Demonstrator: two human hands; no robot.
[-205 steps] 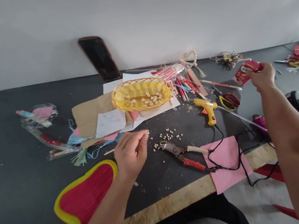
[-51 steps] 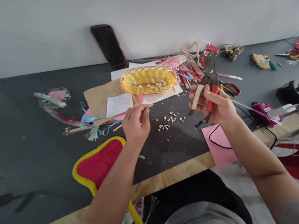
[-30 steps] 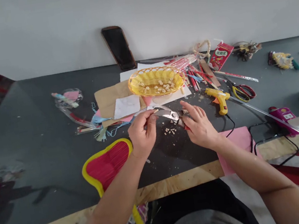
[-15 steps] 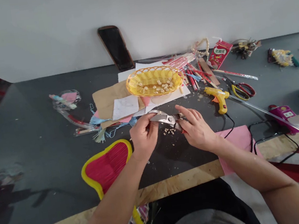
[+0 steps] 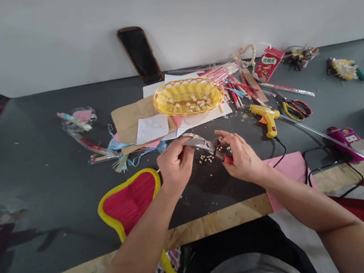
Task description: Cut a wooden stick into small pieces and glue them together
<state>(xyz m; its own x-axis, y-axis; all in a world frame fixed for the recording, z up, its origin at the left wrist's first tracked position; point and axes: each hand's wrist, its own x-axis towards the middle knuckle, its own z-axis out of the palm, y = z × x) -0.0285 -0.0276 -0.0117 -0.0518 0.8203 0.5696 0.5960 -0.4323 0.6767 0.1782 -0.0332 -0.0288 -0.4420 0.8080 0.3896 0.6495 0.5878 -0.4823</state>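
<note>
My right hand (image 5: 241,155) is closed around the red handles of a pair of pruning shears (image 5: 206,145), whose metal jaws point left. At those jaws, my left hand (image 5: 175,162) is pinched shut, its thumb and forefinger against the blade end. A thin pale stick (image 5: 159,171) pokes out behind the left hand; most of it is hidden by the fingers. Several short pale cut pieces (image 5: 206,158) lie on the dark table below the shears. Beyond the hands stands a yellow woven basket (image 5: 168,110) with small pale bits inside.
A yellow glue gun (image 5: 269,119) and scissors (image 5: 295,110) lie to the right, near a red drink carton (image 5: 269,64). A phone (image 5: 140,54) leans on the wall. A red shape with yellow edging (image 5: 128,201) lies left. Pink paper (image 5: 288,171) sits under my right forearm.
The fingers of my right hand have shifted on the handles, and more of the red grip shows. The shears have turned slightly. My left hand stays at the jaws.
</note>
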